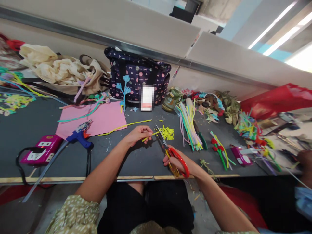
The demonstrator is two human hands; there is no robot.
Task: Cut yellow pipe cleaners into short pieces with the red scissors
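Observation:
Between its fingertips my left hand [139, 135] pinches a short yellow pipe cleaner [155, 133], its end reaching to the scissor blades. My right hand [175, 161] is closed around red-handled scissors [181, 162], with the blades pointing up and left at the pipe cleaner. Just beyond the blades lies a small heap of cut yellow pieces [167, 133]. A longer yellow pipe cleaner [124, 126] stretches across the table to the left, partly over a pink sheet [73, 122].
On the left are a blue glue gun [81, 138] and a purple box [44, 149]. A dark patterned bag [138, 73] and a jar [171, 99] stand at the back. Bundled pipe cleaners [191, 125] lie right of the heap. Another person's arm [305, 169] shows far right.

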